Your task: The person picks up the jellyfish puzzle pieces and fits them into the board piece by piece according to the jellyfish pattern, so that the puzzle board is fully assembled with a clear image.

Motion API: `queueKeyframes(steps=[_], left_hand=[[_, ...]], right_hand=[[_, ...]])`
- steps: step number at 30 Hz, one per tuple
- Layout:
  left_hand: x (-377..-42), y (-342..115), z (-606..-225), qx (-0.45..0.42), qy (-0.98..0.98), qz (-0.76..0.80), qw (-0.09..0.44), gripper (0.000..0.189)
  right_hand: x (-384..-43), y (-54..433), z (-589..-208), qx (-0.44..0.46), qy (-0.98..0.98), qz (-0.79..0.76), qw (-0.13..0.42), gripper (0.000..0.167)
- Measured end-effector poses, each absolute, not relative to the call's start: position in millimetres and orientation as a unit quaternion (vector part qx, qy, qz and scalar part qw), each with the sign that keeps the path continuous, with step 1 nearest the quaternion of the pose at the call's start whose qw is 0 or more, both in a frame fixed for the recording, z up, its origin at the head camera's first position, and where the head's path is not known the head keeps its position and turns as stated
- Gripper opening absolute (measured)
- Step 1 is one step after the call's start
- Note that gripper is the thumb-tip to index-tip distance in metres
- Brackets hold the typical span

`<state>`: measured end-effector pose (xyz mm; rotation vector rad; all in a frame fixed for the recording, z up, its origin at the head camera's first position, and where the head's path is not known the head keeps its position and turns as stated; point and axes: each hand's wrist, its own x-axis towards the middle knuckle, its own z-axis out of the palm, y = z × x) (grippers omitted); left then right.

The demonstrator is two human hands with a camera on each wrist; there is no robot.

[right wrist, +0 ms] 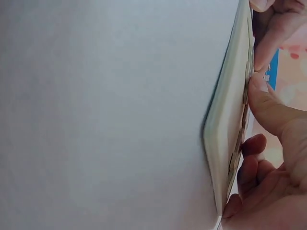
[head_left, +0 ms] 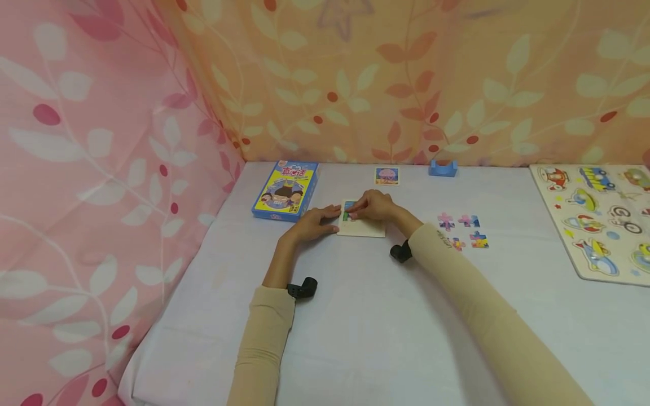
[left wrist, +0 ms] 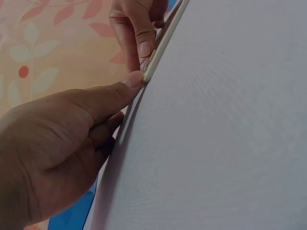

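A small, thin jigsaw board [head_left: 363, 229] lies flat on the table, pale where bare, with blue-green puzzle pieces [head_left: 347, 215] at its upper left. My left hand [head_left: 315, 224] rests along the board's left side. In the left wrist view, the left thumb [left wrist: 133, 79] touches the near corner of the board's edge. Over the board's upper part, my right hand [head_left: 374, 206] pinches a puzzle piece at the left end, thumb and forefinger low on the surface. That piece is mostly hidden by the fingers. The right wrist view shows the right thumb [right wrist: 259, 86] against the pieces.
Several loose pink-and-blue jigsaw pieces [head_left: 479, 239] lie right of the board, partly behind the right sleeve. A blue-yellow card box [head_left: 281, 194] is at the left. Behind stand a picture card [head_left: 387, 176] and a blue holder [head_left: 443, 168]. A wooden peg puzzle [head_left: 604, 225] lies far right.
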<state>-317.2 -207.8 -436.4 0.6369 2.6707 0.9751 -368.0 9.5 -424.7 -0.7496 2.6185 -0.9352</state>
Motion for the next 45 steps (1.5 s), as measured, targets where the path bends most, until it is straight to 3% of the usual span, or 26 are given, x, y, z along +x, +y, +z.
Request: queueKeyframes(steps=[6, 17, 23, 29, 33, 45], left_hand=[[-318, -204, -431, 0.224, 0.908, 0.335, 0.113, 0.052], [-319, -209, -426, 0.234, 0.91, 0.318, 0.124, 0.055], [-318, -213, -422, 0.229, 0.917, 0.3, 0.129, 0.06], [-315, -214, -423, 0.238, 0.912, 0.306, 0.136, 0.06], [-313, -212, -426, 0.23, 0.913, 0.305, 0.146, 0.063], [-311, -202, -432, 0.237, 0.909, 0.309, 0.147, 0.064]], right_hand=[[-378, 35, -416, -0.258, 0.872, -0.394, 0.131, 0.029], [-374, 141, -387, -0.211, 0.896, -0.387, 0.056, 0.036], [-364, 178, -390, -0.178, 0.927, -0.32, 0.086, 0.036], [-349, 192, -400, -0.194, 0.934, -0.272, 0.129, 0.043], [-340, 195, -403, -0.224, 0.939, -0.237, 0.107, 0.051], [-323, 210, -414, -0.221, 0.951, -0.206, 0.065, 0.039]])
